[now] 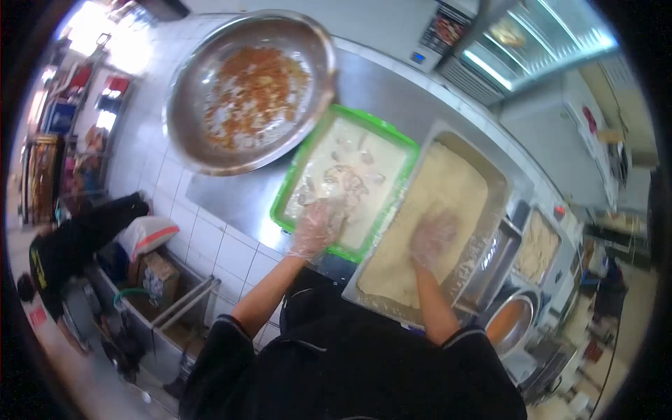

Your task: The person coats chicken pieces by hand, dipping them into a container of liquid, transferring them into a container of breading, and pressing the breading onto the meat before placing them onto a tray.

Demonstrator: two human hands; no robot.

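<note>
My left hand [316, 229], in a clear plastic glove, reaches into the near end of a bright green tub [285, 187]. White liquid batter fills the tub, and several coated pieces [344, 178] lie in it just beyond my fingers. Those fingers are blurred and partly lost in the batter, so I cannot tell whether they grip a piece. To the right, a deep metal pan [497, 192] holds pale yellow breading flour [448, 175]. My right hand [434, 236], also gloved, rests palm down on the flour with its fingers spread.
A large steel bowl [322, 70] with reddish-orange seasoning residue stands at the back left of the metal counter [378, 84]. Beyond the pan are a tray of pale dough-like food [537, 245] and a pot of orange contents [509, 318]. Someone in black [91, 227] bends at far left.
</note>
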